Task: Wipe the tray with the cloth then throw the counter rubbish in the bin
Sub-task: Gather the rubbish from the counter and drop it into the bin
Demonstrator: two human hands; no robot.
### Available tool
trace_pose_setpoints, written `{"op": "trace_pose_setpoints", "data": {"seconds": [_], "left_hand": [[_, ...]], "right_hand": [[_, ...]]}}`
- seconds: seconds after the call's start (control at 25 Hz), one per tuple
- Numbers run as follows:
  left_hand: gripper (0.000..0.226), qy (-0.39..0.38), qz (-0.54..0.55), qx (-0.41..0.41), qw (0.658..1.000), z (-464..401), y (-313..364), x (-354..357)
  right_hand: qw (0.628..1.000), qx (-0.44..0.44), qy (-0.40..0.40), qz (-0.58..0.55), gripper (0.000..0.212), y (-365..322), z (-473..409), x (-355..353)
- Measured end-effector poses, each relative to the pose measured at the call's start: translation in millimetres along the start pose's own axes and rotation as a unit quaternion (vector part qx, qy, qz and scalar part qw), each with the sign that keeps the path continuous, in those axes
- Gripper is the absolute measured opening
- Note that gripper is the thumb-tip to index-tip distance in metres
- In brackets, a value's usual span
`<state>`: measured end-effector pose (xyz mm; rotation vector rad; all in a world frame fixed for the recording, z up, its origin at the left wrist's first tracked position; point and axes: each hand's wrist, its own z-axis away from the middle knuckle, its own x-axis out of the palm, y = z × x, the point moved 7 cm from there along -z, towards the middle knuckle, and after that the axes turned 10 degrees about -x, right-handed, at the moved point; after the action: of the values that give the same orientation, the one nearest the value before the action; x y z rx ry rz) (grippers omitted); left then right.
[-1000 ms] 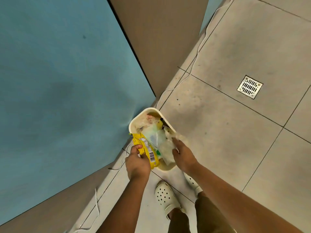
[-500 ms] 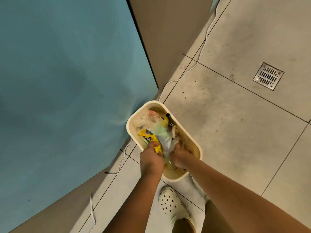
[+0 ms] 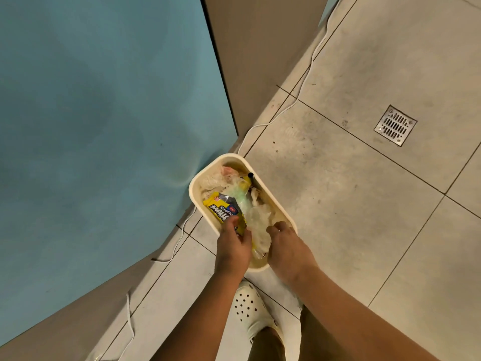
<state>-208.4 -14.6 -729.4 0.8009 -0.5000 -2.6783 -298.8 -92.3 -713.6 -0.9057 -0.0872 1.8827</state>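
Observation:
A cream oblong bin [image 3: 272,196] stands on the tiled floor against a blue panel, full of crumpled rubbish. A yellow snack wrapper [image 3: 220,205] lies face up on the rubbish at the bin's left side. My left hand [image 3: 233,247] is over the bin's near end and pinches the wrapper's near edge between thumb and fingers. Crumpled clear plastic [image 3: 257,221] lies beside the wrapper. My right hand [image 3: 287,247] reaches into the near right of the bin, fingers curled down on that plastic. No tray or cloth is in view.
A blue panel [image 3: 104,126] and a brown cabinet side [image 3: 260,61] rise to the left and behind the bin. A white cable [image 3: 299,97] runs along the floor's edge. A metal floor drain [image 3: 395,125] sits at the right. My foot in a white clog [image 3: 250,311] stands below the bin.
Both hands have gone down from above the bin into it with the rubbish. The yellow wrapper now lies flat, face up, in the bin. The view has shifted closer.

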Motion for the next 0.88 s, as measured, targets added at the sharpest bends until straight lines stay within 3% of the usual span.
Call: {"op": "trace_pose_setpoints", "data": {"seconds": [0.16,0.32,0.6,0.72,0.88], "left_hand": [[0.048,-0.128,-0.166,0.008,0.978,-16,-3,35],[0.067,-0.144,-0.25,-0.063,0.955,-41,-1,46],[0.051,-0.072,-0.162,-0.103,0.979,-1,0,14],[0.049,-0.046,-0.033,-0.116,0.992,51,4,-22],[0.04,-0.019,0.103,-0.15,0.983,117,16,-72]], "right_hand": [[0.989,0.003,-0.13,0.077,0.042,6,-25,24],[0.972,-0.029,-0.177,0.153,0.047,12,-57,39],[0.995,-0.011,-0.078,0.056,0.039,8,-4,15],[0.999,-0.016,-0.036,0.006,0.044,10,42,-9],[0.998,-0.005,-0.061,-0.021,0.045,-3,97,-45]]}}
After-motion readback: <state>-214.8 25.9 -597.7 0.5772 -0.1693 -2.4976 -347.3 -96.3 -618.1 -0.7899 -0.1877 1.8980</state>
